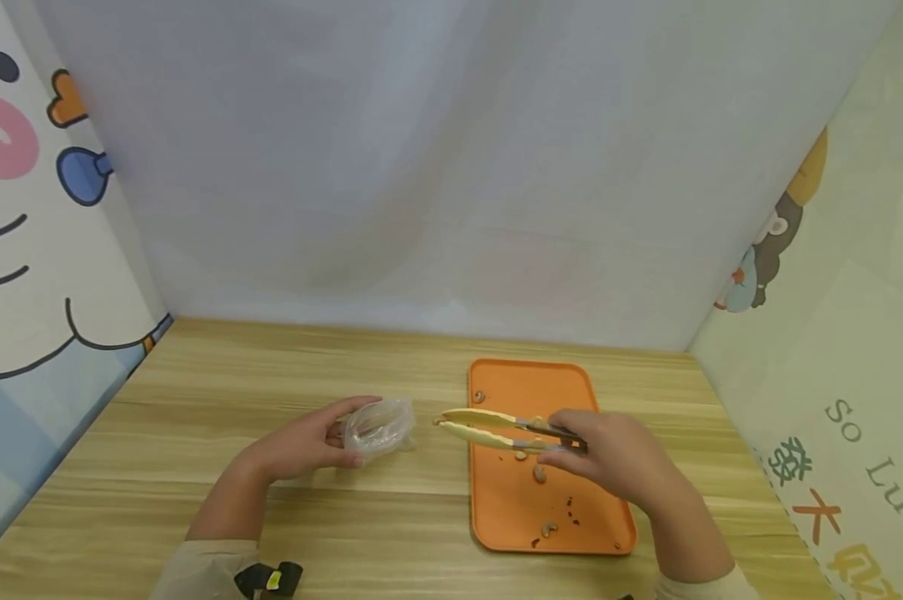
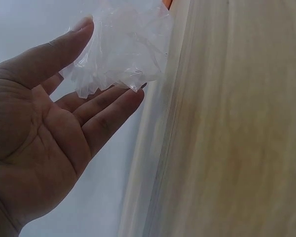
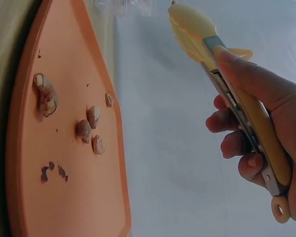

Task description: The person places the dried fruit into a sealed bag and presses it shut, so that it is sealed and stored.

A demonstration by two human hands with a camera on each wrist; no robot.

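My left hand [image 1: 301,446] holds a clear plastic bag [image 1: 380,429] between thumb and fingers, above the wooden table. The bag's mouth faces up and towards the right. In my right hand [image 1: 624,458] I grip yellow-tipped tongs [image 1: 489,437], which point left at the bag, a little apart from it. Their tips nearly meet around a small brown piece, probably a cashew [image 1: 438,421]. Beneath the tongs lies an orange tray [image 1: 511,517] with several cashews, such as one skinned cashew [image 3: 45,95] in the right wrist view.
Dark skin flakes [image 3: 61,172] are scattered on the tray. The wooden table [image 1: 391,533] reaches back to a pale cloth backdrop [image 1: 421,208]. Printed panels stand at both sides, including a right panel [image 1: 834,350] with lettering.
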